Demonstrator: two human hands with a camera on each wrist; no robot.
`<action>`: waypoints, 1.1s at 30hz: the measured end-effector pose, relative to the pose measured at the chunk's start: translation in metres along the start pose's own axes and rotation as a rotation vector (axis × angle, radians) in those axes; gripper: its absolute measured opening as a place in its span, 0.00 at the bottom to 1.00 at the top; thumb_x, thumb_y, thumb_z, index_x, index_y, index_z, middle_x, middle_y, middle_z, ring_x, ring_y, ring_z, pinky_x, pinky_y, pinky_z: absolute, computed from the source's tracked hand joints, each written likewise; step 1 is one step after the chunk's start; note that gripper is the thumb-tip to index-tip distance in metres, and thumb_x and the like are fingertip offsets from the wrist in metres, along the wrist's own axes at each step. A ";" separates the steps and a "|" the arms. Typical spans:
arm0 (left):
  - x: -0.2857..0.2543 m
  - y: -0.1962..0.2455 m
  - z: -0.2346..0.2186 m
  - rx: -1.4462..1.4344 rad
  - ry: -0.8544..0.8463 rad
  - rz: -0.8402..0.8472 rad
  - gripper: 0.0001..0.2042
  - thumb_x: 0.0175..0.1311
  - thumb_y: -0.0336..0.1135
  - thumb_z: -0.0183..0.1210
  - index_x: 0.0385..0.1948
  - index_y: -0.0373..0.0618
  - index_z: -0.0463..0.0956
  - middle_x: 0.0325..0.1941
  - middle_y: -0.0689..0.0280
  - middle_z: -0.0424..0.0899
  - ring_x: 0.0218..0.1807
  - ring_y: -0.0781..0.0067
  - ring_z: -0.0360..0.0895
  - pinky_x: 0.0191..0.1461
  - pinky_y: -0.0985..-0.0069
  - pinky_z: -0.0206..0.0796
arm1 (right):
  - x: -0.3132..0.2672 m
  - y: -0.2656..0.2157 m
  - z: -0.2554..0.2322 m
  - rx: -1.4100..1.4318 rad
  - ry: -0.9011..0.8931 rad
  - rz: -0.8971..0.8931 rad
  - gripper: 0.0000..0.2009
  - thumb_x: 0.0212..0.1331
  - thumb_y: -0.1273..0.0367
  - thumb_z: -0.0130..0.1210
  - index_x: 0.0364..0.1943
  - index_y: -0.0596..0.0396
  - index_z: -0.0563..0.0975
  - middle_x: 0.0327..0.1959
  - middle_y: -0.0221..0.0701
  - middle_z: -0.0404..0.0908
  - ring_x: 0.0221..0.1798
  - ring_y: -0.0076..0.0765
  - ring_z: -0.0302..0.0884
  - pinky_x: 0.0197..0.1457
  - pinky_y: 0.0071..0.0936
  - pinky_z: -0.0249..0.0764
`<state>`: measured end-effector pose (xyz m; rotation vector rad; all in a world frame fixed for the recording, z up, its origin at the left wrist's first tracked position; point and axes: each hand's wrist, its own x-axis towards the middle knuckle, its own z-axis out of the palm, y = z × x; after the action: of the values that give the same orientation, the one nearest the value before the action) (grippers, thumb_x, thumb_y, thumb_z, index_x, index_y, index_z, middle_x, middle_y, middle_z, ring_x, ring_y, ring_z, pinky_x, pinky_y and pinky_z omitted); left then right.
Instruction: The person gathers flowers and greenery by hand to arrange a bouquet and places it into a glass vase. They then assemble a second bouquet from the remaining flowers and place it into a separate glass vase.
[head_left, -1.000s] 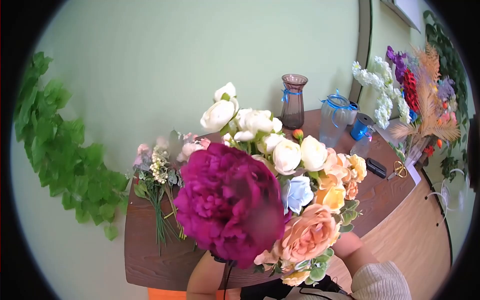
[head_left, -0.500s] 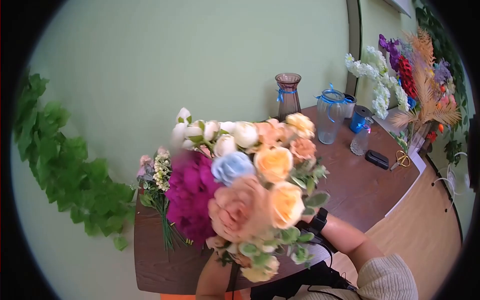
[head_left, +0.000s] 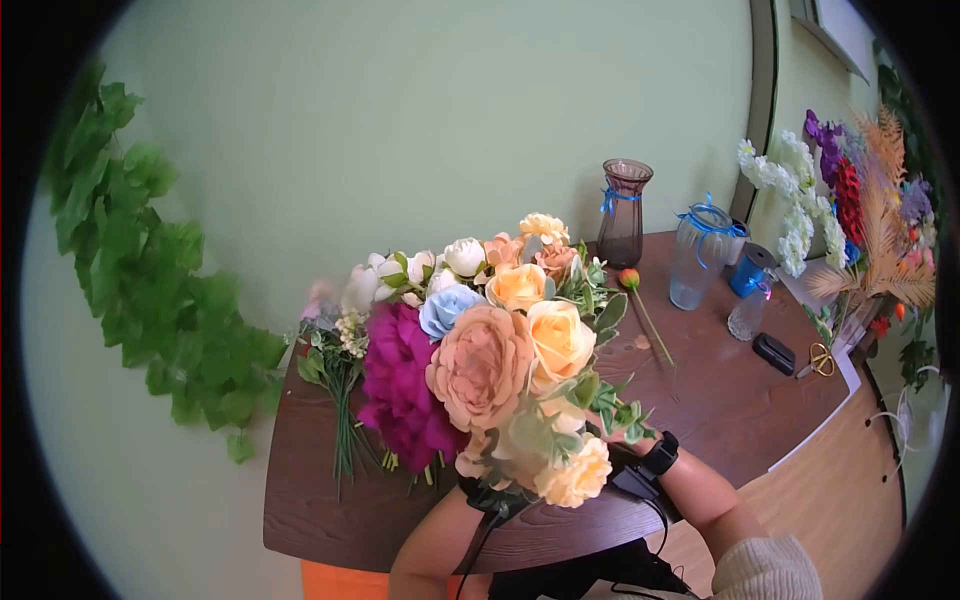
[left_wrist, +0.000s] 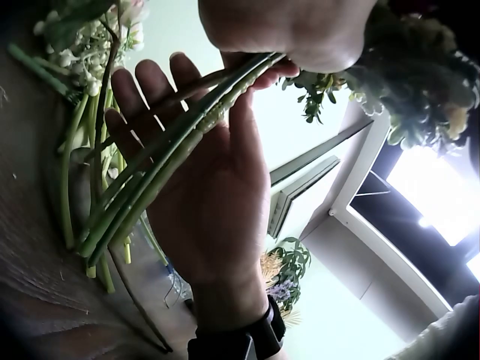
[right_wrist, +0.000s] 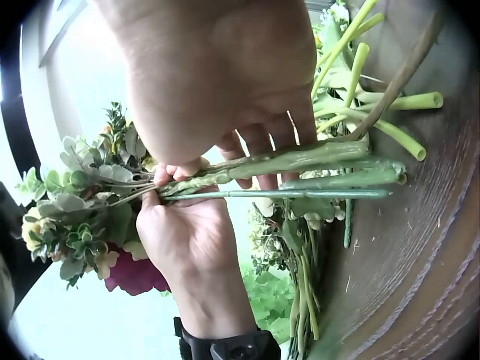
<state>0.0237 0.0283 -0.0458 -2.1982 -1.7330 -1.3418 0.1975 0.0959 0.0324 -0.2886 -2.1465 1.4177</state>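
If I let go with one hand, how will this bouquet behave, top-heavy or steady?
Probably top-heavy: the bouquet carries many big blooms over a thin bundle of stems. The stems look stiff and smooth, so they may slide or splay out of a loose hold. The left hand pinches them near the heads while the right hand lies open under them.

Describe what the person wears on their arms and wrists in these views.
Both forearms are bare. The right arm has a cream knitted sleeve pushed up near the elbow. Each wrist carries a black strap: one on the right wrist, with a black cable running from it, and one on the left wrist, also with a dark cable hanging down. No rings or gloves show on either hand.
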 end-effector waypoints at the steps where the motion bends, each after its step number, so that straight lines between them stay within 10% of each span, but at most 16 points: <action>1: 0.000 0.000 0.000 0.013 0.004 0.000 0.22 0.54 0.34 0.51 0.50 0.35 0.62 0.48 0.51 0.69 0.45 0.56 0.70 0.46 0.65 0.62 | 0.002 0.001 0.001 -0.045 -0.006 -0.011 0.16 0.46 0.68 0.53 0.40 0.57 0.69 0.38 0.35 0.73 0.43 0.35 0.71 0.44 0.29 0.67; 13: 0.004 0.004 0.036 0.112 -0.004 -0.015 0.22 0.53 0.34 0.51 0.50 0.33 0.61 0.48 0.50 0.69 0.45 0.55 0.70 0.46 0.64 0.62 | -0.002 0.029 0.011 -0.571 -0.045 -0.095 0.16 0.56 0.69 0.45 0.48 0.59 0.64 0.50 0.46 0.67 0.52 0.48 0.65 0.54 0.35 0.63; 14: 0.001 0.004 0.024 -0.339 -0.121 -0.316 0.23 0.53 0.32 0.50 0.50 0.28 0.60 0.46 0.46 0.67 0.45 0.53 0.68 0.47 0.60 0.59 | -0.006 0.031 0.012 -0.612 -0.044 -0.094 0.16 0.56 0.69 0.44 0.48 0.59 0.64 0.51 0.47 0.66 0.53 0.49 0.64 0.55 0.36 0.63; 15: 0.002 0.004 0.013 0.376 0.013 0.185 0.20 0.54 0.29 0.47 0.47 0.24 0.59 0.43 0.46 0.67 0.43 0.52 0.67 0.48 0.60 0.58 | -0.010 0.032 0.013 -0.652 -0.042 -0.093 0.16 0.57 0.69 0.43 0.49 0.59 0.63 0.52 0.48 0.66 0.54 0.50 0.64 0.56 0.36 0.62; 17: 0.034 0.030 0.002 -0.070 0.316 -0.110 0.15 0.59 0.31 0.45 0.44 0.28 0.63 0.37 0.49 0.70 0.38 0.50 0.68 0.45 0.61 0.59 | 0.006 -0.005 0.013 -0.351 -0.078 0.267 0.18 0.61 0.67 0.41 0.52 0.61 0.60 0.53 0.48 0.64 0.54 0.51 0.64 0.55 0.35 0.63; 20: 0.066 0.056 -0.024 -0.913 0.266 -0.508 0.18 0.67 0.46 0.37 0.28 0.40 0.68 0.22 0.65 0.73 0.21 0.84 0.68 0.19 0.88 0.51 | 0.008 0.003 0.015 -0.222 0.029 -0.031 0.20 0.63 0.65 0.39 0.56 0.62 0.57 0.52 0.50 0.65 0.50 0.52 0.68 0.53 0.35 0.64; 25: 0.073 0.063 -0.044 -0.960 0.072 -0.494 0.16 0.66 0.45 0.40 0.28 0.42 0.68 0.24 0.67 0.74 0.22 0.87 0.65 0.17 0.89 0.46 | 0.008 0.010 0.017 -0.186 0.067 -0.112 0.24 0.63 0.64 0.39 0.60 0.60 0.52 0.50 0.49 0.67 0.51 0.45 0.69 0.52 0.34 0.63; 27: 0.072 0.063 -0.042 -1.009 0.070 -0.472 0.15 0.67 0.43 0.40 0.29 0.41 0.68 0.26 0.66 0.74 0.24 0.86 0.66 0.19 0.89 0.50 | 0.006 0.001 0.014 -0.074 -0.052 0.231 0.24 0.63 0.63 0.40 0.60 0.59 0.54 0.41 0.43 0.72 0.43 0.42 0.71 0.48 0.32 0.66; 29: 0.073 0.063 -0.039 -1.109 0.241 -0.430 0.10 0.67 0.38 0.41 0.33 0.40 0.66 0.33 0.65 0.72 0.31 0.82 0.68 0.28 0.84 0.58 | 0.010 -0.005 0.012 -0.084 0.014 0.090 0.23 0.63 0.61 0.40 0.59 0.58 0.56 0.27 0.36 0.71 0.28 0.33 0.70 0.35 0.28 0.68; 33: 0.093 0.067 -0.051 -1.293 0.180 -0.296 0.07 0.66 0.33 0.41 0.38 0.40 0.62 0.36 0.64 0.67 0.35 0.75 0.65 0.38 0.75 0.61 | 0.024 -0.008 0.002 0.264 0.049 0.084 0.14 0.61 0.60 0.46 0.41 0.56 0.68 0.21 0.21 0.65 0.21 0.13 0.62 0.22 0.17 0.61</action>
<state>0.0484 0.0489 0.0753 -2.0102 -1.2146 -3.2549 0.1772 0.1024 0.0467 -0.3124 -1.8997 1.7026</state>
